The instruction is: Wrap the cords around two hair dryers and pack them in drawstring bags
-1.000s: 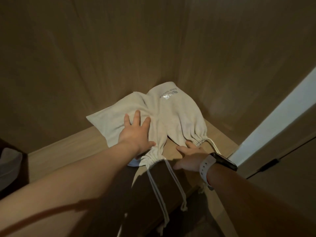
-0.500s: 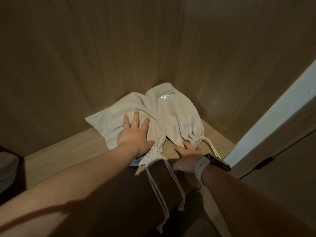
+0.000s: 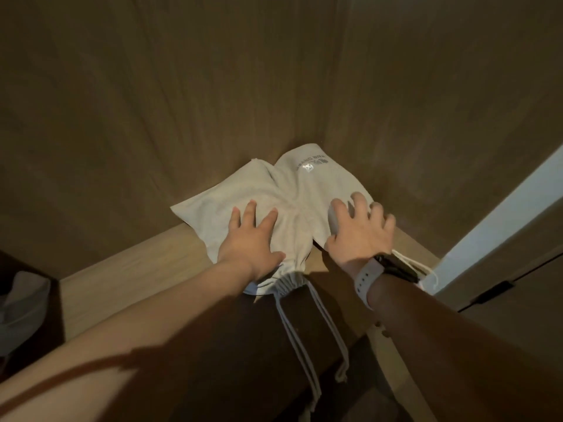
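Observation:
Two pale grey drawstring bags lie side by side in the corner of a wooden shelf point(image 3: 128, 269). The left bag point(image 3: 213, 202) has its gathered neck at the shelf's front edge, and its cords point(image 3: 307, 336) hang down over the edge. My left hand point(image 3: 249, 239) presses flat on this bag with fingers spread. The right bag point(image 3: 316, 178) carries a printed logo near its far end. My right hand point(image 3: 359, 229), with a white-strapped watch on the wrist, rests spread on the right bag's near part. The hair dryers are hidden inside the bags.
Wood panel walls close the shelf at the back and right. A white door frame point(image 3: 499, 214) runs diagonally at the right. A pale object point(image 3: 21, 303) sits low at the far left. The right bag's cords point(image 3: 411, 263) trail toward the door frame.
My right hand has moved from the shelf in front of the right bag up onto that bag. My left hand has stayed pressed on the left bag.

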A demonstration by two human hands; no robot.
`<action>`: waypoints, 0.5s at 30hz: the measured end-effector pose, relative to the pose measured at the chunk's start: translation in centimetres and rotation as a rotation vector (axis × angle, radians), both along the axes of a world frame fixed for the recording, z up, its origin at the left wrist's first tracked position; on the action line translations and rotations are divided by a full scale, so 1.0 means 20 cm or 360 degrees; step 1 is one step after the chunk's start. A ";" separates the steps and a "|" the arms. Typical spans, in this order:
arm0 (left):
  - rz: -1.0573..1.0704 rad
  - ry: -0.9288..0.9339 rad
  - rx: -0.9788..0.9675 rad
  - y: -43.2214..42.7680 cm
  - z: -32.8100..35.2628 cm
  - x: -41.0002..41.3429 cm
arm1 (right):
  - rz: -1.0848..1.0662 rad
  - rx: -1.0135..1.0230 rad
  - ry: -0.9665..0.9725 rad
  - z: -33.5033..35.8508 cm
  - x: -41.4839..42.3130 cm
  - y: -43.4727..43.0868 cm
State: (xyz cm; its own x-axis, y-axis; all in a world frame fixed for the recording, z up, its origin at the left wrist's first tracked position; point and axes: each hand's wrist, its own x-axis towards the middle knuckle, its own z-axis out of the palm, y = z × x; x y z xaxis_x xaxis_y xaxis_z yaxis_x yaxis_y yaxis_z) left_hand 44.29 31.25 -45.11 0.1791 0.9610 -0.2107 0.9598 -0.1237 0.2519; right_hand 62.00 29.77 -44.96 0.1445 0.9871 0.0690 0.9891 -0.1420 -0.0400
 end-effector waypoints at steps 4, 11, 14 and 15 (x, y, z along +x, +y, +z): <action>0.0017 -0.0012 0.0030 0.02 -0.03 0.05 | 0.0115 -0.0634 0.0245 -0.10 0.04 0.12; 0.0033 0.0031 0.0056 0.08 -0.04 0.16 | -0.0010 -0.0757 0.0337 -0.14 0.14 0.25; 0.0032 0.0045 0.0059 0.08 -0.05 0.17 | -0.0039 -0.0746 0.0314 -0.15 0.14 0.24; 0.0028 0.0053 0.0052 0.08 -0.04 0.16 | -0.0054 -0.0731 0.0302 -0.15 0.13 0.22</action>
